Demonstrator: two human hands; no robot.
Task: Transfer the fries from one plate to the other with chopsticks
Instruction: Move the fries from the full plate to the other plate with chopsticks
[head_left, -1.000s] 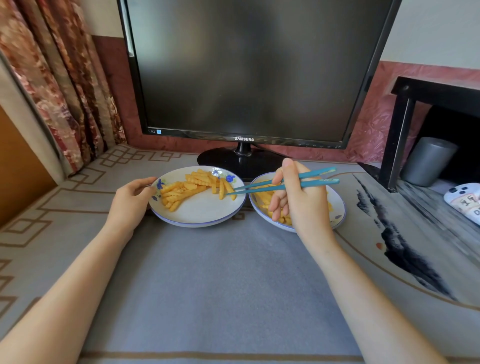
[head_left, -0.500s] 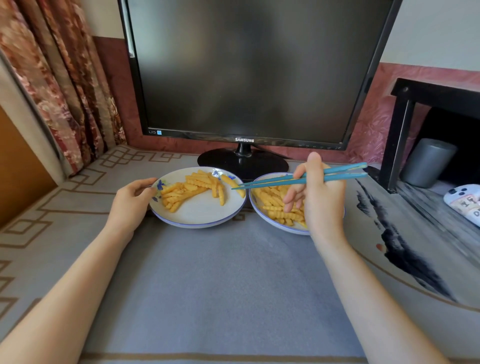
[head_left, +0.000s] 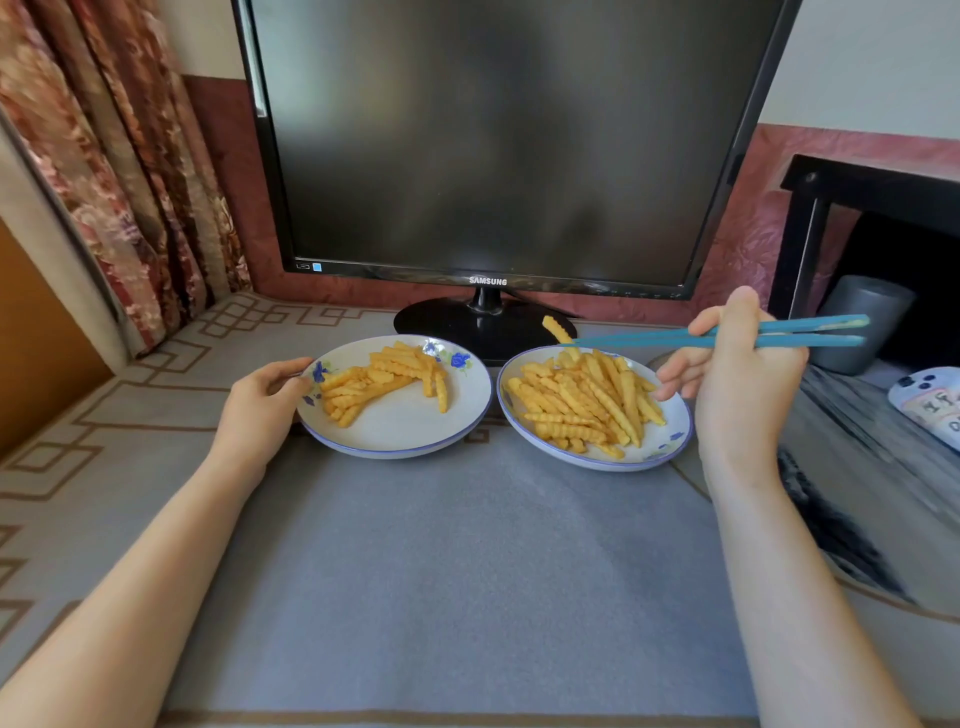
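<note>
Head view: right hand (head_left: 748, 384) is curled round the blue chopsticks (head_left: 649, 340) toward their back half, thumb on top. The tips are pinched on one crinkle fry (head_left: 555, 328). Gripping that far back puts the tips well out to the left of the hand. The crinkle fry sits at the tips, tilted, raised over the far rim of the right plate (head_left: 670, 452), clear of the fries pile (head_left: 587, 405) just under the sticks. It's probably held high to avoid snagging the heap. Likely a drop-off, since this plate is fuller, but direction uncertain. Left hand (head_left: 260, 405) has fingers curled on the rim of the left plate (head_left: 405, 448), apparently steadying it on the grey mat (head_left: 441, 545). The smaller batch of fries (head_left: 379, 382) lies there, well apart from the tips. The monitor stand (head_left: 441, 325) is behind the tips.
</note>
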